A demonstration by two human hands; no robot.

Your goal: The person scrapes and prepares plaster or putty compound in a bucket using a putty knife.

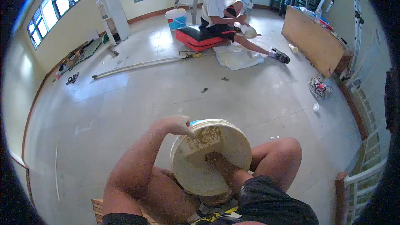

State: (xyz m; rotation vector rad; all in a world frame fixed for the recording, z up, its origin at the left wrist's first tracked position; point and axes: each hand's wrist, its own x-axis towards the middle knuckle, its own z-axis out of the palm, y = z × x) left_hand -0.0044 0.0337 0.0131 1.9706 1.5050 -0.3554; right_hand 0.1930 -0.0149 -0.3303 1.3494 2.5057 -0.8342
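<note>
A round, pale bucket [196,175] is tilted between my bent legs, its opening turned toward me. Brownish-yellow residue coats part of its inner wall. My left hand [178,126] grips the far left part of the rim, thumb on the inner side. Down inside the bucket is my right hand [216,160], its fingers bunched and partly hidden in shadow. A flat, light-brown shape lies beside those fingers; whether it is a tool or residue I cannot make out.
Ahead, a person [216,12] sits on a red and black cushion [196,37] by a white-blue bucket [176,19]. A long pole [137,67] lies on the floor. Right stand a wooden table [312,37] and a crumpled cloth [320,88]; a water dispenser [113,14] stands left.
</note>
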